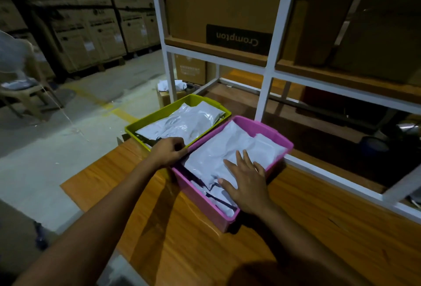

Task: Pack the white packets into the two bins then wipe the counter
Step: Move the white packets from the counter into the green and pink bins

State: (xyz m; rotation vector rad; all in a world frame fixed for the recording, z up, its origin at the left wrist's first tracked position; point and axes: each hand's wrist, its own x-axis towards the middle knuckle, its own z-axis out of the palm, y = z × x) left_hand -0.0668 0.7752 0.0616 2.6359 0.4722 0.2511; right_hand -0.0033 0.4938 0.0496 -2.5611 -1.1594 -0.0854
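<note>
A pink bin (271,132) stands on the wooden counter (205,251), filled with white packets (218,146). Behind and left of it sits a green bin (145,121), also holding white packets (182,121). My right hand (245,183) lies flat with spread fingers on the packets in the pink bin. My left hand (169,152) has its fingers curled on the pink bin's left rim, where the two bins meet.
A white metal rack (271,67) with cardboard boxes (227,5) rises right behind the bins. Stacked cartons (91,28) and a plastic chair (25,90) stand on the concrete floor to the left. A small box of crumpled paper (164,92) sits beyond the green bin.
</note>
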